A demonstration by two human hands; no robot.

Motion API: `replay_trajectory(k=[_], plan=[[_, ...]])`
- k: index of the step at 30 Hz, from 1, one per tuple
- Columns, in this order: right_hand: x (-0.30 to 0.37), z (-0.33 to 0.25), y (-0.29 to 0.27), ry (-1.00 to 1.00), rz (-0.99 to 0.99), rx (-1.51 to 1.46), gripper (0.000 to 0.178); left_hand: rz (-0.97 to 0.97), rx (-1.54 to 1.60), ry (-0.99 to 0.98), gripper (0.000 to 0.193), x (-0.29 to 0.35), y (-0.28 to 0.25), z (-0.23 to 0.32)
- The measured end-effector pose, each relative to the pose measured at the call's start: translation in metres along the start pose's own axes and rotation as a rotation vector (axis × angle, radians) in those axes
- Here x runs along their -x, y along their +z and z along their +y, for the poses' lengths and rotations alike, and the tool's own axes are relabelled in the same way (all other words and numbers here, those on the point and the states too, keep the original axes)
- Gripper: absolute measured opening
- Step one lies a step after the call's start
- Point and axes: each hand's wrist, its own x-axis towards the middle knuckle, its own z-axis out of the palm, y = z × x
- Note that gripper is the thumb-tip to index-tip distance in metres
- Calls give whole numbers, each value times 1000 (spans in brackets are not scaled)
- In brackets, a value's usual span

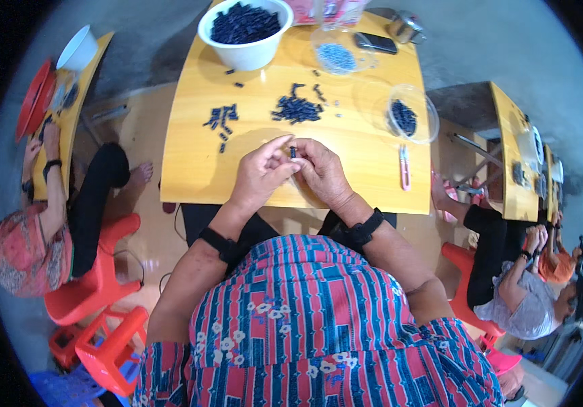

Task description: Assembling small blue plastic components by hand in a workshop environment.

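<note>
Close to the table's front edge, my right hand (321, 171) pinches a small black plastic piece (293, 152) upright between thumb and fingertips. My left hand (264, 171) is closed right beside it, its index finger and thumb reaching to the piece; whatever lies within its fingers is hidden. Beyond my hands is a loose heap of black pieces (297, 109). A smaller group of black pieces (223, 117) lies to the left, partly strung out toward me. At the right, a clear round tub (431, 122) contains more black pieces (403, 117).
On the yellow table (196, 178) stand a white bowl (250, 55) piled with black pieces, a clear tub of small bluish parts (336, 58), a black phone (377, 43) and a metal mug (406, 28). A pink-handled tool (405, 169) lies right. People sit at neighbouring tables on both sides.
</note>
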Motion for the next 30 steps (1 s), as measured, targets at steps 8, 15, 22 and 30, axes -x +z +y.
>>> replay_trajectory(k=[8, 15, 22, 30], plan=[[-7, -19, -129, -63, 505, 586, 26, -69, -174, 40, 43, 1, 1, 14], [-9, -1, -135, -65, 559, 697, 25, -45, -226, 35, 36, 1, 2, 19], [-29, -1, -67, -141, 305, 590, 15, -59, -250, 44, 23, 1, 0, 15], [-49, 15, -63, 116, 346, 659, 11, -82, -164, 55, 21, 0, -1, 15]])
